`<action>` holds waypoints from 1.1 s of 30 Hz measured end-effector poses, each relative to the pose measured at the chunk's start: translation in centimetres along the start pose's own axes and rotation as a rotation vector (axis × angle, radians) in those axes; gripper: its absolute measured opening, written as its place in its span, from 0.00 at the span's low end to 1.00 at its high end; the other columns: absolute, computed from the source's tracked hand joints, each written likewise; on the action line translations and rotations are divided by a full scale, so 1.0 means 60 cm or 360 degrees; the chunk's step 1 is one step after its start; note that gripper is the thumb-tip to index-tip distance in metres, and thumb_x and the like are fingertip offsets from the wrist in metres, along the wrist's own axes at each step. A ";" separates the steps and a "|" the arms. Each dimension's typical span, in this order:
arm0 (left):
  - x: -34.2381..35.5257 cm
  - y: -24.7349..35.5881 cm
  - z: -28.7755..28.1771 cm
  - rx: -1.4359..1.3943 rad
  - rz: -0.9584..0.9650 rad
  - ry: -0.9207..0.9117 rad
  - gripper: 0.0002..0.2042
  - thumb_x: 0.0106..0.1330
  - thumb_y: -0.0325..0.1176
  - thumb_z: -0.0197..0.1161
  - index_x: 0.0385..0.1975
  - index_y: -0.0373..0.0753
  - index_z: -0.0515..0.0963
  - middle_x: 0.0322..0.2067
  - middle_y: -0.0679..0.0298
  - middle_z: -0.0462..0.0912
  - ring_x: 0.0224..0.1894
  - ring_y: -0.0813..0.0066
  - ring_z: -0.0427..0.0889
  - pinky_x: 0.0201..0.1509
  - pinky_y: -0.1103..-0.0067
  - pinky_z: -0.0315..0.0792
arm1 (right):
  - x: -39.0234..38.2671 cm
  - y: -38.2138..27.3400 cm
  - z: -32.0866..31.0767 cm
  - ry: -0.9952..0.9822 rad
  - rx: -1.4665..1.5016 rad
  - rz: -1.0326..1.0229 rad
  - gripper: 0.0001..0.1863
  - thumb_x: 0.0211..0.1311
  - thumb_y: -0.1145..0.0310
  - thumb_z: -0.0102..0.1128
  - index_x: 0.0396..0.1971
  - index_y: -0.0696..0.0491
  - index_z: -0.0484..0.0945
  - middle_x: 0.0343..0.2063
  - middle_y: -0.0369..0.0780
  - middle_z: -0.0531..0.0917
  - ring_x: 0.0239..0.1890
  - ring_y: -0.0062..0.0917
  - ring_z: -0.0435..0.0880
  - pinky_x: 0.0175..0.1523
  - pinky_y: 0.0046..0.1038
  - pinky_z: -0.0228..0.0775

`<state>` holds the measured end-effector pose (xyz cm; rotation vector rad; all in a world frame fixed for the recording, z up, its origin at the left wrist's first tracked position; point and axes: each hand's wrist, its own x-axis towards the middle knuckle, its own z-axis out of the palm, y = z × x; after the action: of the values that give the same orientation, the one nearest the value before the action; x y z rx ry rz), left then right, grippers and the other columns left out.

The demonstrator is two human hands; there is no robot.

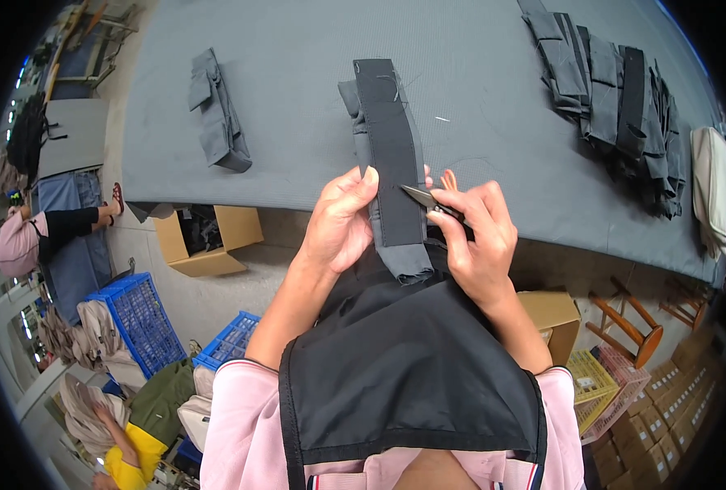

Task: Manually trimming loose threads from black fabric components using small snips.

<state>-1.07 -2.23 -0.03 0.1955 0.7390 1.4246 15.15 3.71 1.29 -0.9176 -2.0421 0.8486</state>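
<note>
A dark grey and black sewn fabric strip [391,139] lies lengthwise over the table edge, its near end hanging toward my apron. My left hand [340,219] pinches the strip's left side, thumb on top. Loose threads show near its far end. In my right hand [479,237] is a pair of thread snips [418,195], held between thumb and fingers. Their pointed dark blades aim left over the strip's right part; whether the tips touch the cloth I cannot tell. My right fingers partly hide the handle.
The grey-covered table [289,106] carries a folded strip [218,114] at left and a strip pile [616,98] at right. An open carton [240,227], blue crates [146,322] and a wooden stool [624,322] stand below. Other people [20,245] are at left.
</note>
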 end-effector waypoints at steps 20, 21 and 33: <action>0.002 0.004 0.009 0.0096 0.0055 0.0187 0.16 0.70 0.36 0.48 0.47 0.27 0.69 0.49 0.46 0.74 0.47 0.69 0.77 0.53 0.76 0.73 | -0.006 0.028 -0.006 0.0032 0.0214 0.0162 0.11 0.44 0.81 0.64 0.32 0.58 0.78 0.25 0.38 0.72 0.22 0.23 0.70 0.41 0.24 0.73; 0.002 0.004 0.009 0.0097 0.0049 0.0178 0.16 0.70 0.36 0.48 0.47 0.27 0.69 0.49 0.46 0.74 0.47 0.70 0.77 0.53 0.77 0.73 | -0.006 0.027 -0.006 0.0066 0.0136 0.0109 0.11 0.43 0.81 0.64 0.31 0.57 0.78 0.24 0.38 0.72 0.21 0.24 0.71 0.37 0.24 0.73; 0.007 -0.010 -0.014 -0.0373 -0.0101 0.0483 0.13 0.70 0.33 0.41 0.41 0.31 0.70 0.38 0.52 0.76 0.30 0.68 0.78 0.35 0.74 0.78 | -0.003 0.010 0.001 -0.0021 0.0404 0.0285 0.11 0.44 0.82 0.62 0.32 0.58 0.79 0.25 0.36 0.72 0.24 0.18 0.67 0.27 0.20 0.59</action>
<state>-1.05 -2.20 -1.14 -0.2289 0.8085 1.4838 15.41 3.86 0.71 -0.9618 -1.8292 1.1829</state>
